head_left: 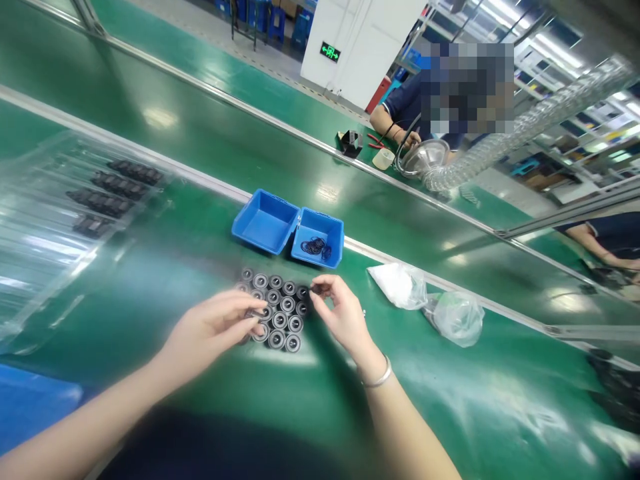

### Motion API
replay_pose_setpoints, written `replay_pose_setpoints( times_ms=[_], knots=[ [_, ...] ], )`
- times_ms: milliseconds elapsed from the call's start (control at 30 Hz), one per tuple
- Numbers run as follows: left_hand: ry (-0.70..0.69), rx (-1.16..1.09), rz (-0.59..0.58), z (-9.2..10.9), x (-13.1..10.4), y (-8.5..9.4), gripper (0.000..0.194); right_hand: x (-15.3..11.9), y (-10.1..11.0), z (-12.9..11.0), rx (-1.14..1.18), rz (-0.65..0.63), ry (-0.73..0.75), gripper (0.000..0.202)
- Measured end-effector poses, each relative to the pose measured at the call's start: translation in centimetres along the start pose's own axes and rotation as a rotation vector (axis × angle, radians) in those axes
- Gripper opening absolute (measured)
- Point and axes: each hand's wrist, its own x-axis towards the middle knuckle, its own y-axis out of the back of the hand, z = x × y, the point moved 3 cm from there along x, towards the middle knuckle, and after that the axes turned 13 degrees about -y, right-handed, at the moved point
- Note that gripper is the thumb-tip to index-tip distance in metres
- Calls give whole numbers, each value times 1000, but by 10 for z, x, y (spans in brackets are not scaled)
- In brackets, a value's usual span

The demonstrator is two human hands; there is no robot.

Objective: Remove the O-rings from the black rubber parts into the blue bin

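Note:
Several black round parts (277, 339) with pale ring-shaped tops stand upright in close rows on the green table. Over the left side of these rows, my left hand (220, 320) has its thumb and fingers closed around something small and dark, too blurred to name. At the back right corner of the group, my right hand (343, 310) pinches a small black part (316, 289), whose kind I cannot make out. Behind the rows, a blue bin (319, 230) contains thin black rings (316, 247), and another blue bin (265, 223) adjoins it on the left.
Clear plastic bags (457, 320) lie to the right, one with white contents (395, 283). On the left, a transparent tray (45, 247) holds dark parts (103, 200). A blue container (37, 407) is at lower left. A co-worker (405, 107) sits across, beside a clear duct (530, 127).

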Motion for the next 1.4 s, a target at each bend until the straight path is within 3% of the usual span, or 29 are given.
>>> replay_pose_setpoints(
  times_ms=[167,500,633,733,800,933,1033,1200,1400],
  knots=[
    [93,-86,28,-6,0,-1,27,2,-8,0,-268,-57,131,25],
    [81,9,-28,-5,3,1,26,7,-4,-6,-364,-70,159,32],
    [-50,196,-68,-8,2,2,29,-5,1,-32,-205,-19,117,34],
    [-208,441,-62,-6,-1,-1,38,-21,-19,-51,16,-258,54,37],
    [-319,561,-75,-3,-5,-4,48,-31,-38,-59,43,-348,47,38],
    [-427,667,-110,-1,-10,-9,55,-34,-57,-59,19,-279,58,24],
    [-413,654,-98,-2,-10,-8,52,-25,-49,-52,49,-254,51,13],
    [-371,617,-97,-6,-4,-4,47,5,-16,-40,-116,-48,106,12],
    [-335,595,-103,-5,-2,0,42,21,-20,-28,-341,-161,216,24]
  ],
)
